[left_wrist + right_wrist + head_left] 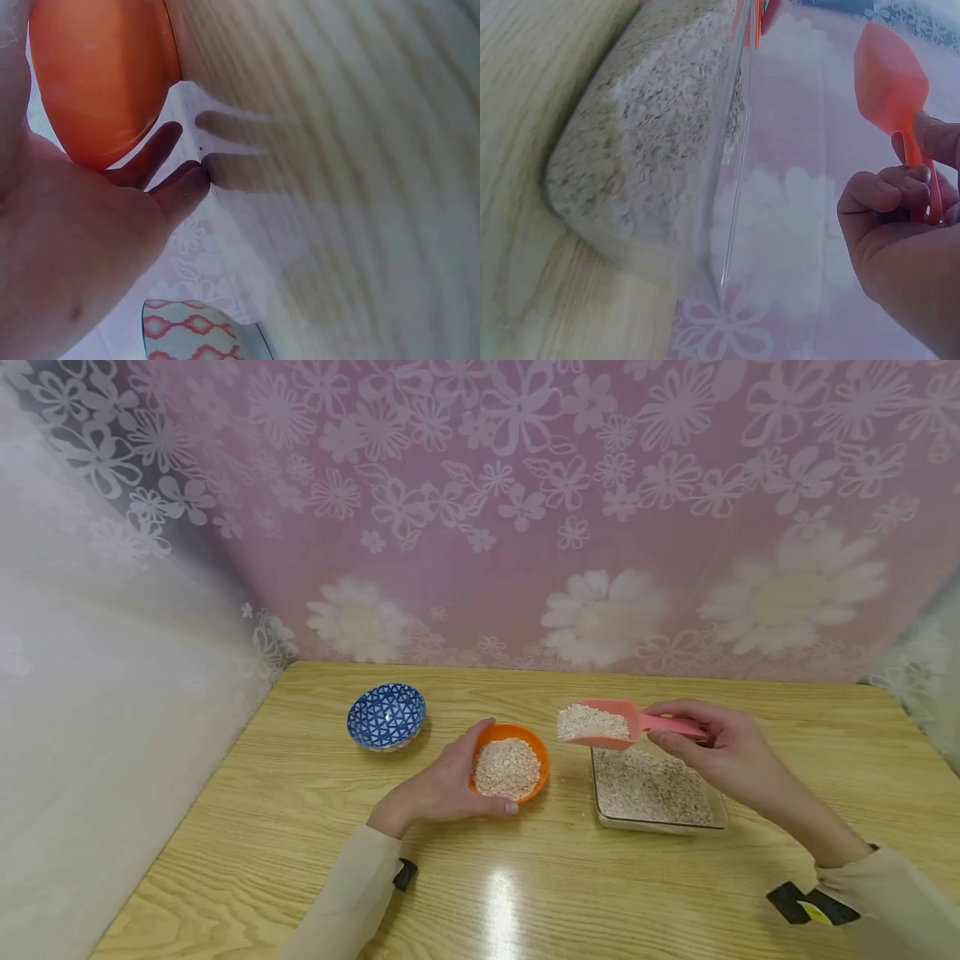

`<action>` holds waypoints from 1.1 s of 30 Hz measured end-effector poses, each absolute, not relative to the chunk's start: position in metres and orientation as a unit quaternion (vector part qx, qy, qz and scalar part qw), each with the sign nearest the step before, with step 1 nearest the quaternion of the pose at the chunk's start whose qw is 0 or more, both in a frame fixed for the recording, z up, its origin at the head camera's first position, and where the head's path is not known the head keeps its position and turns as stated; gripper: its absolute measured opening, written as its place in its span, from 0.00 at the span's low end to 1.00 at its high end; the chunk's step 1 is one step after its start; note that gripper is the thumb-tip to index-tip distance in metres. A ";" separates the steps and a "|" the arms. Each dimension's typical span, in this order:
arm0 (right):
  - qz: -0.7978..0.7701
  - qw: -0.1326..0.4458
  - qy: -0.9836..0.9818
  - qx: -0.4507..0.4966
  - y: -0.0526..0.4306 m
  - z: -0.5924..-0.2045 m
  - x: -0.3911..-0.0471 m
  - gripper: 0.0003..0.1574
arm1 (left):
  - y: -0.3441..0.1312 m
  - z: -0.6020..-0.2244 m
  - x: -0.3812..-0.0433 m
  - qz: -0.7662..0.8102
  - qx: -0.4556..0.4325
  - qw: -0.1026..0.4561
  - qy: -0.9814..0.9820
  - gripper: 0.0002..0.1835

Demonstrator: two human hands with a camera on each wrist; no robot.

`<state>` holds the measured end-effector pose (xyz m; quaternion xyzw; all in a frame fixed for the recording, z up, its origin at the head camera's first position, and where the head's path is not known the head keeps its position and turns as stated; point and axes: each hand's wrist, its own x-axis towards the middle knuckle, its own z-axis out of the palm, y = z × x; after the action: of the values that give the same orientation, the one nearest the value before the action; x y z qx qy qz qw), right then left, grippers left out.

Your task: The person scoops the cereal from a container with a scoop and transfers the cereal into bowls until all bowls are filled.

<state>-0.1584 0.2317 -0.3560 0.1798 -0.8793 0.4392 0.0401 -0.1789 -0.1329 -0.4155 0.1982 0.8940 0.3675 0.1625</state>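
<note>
In the head view my left hand [442, 781] holds an orange bowl [543, 752], thumb on the near side and fingers round the far side. A mound of oat flakes [507, 768] fills the bowl, which stands on the table. My right hand [723, 752] grips the handle of a pink scoop [630, 727] loaded with oat flakes. The scoop is held above the back edge of a clear rectangular container [660, 827] of oats. In the right wrist view, curled fingers and thumb wrap the handle of the scoop [891, 79].
A blue-and-white patterned bowl [386, 717] stands at the back left of the wooden table [247, 827]. Its outside shows red patterning in the left wrist view. Behind the table hangs a pink flowered curtain [465, 560]. A few flakes lie between orange bowl and container.
</note>
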 end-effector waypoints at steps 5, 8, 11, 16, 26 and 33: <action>0.426 0.014 -0.882 0.200 0.213 -0.349 -0.165 0.15 | -0.133 -0.415 -0.180 0.371 0.192 0.171 0.892 0.67; 0.420 -0.010 -0.883 0.210 0.203 -0.347 -0.170 0.15 | -0.134 -0.415 -0.181 0.368 0.186 0.173 0.895 0.66; 0.412 -0.029 -0.884 0.219 0.192 -0.345 -0.174 0.14 | -0.134 -0.415 -0.181 0.365 0.183 0.177 0.896 0.65; 0.385 -0.036 -0.892 0.236 0.174 -0.342 -0.182 0.13 | -0.134 -0.415 -0.181 0.368 0.182 0.180 0.894 0.65; 0.293 0.027 -0.892 0.342 0.141 -0.333 -0.189 0.13 | -0.134 -0.415 -0.182 0.369 0.176 0.184 0.894 0.65; 0.235 0.047 -0.894 0.380 0.138 -0.326 -0.192 0.11 | -0.133 -0.414 -0.182 0.365 0.169 0.189 0.896 0.65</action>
<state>-0.1915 0.1383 -0.3256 0.3797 -0.8936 0.2346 0.0470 -0.1819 -0.1328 -0.4144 0.1689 0.8960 0.3646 0.1888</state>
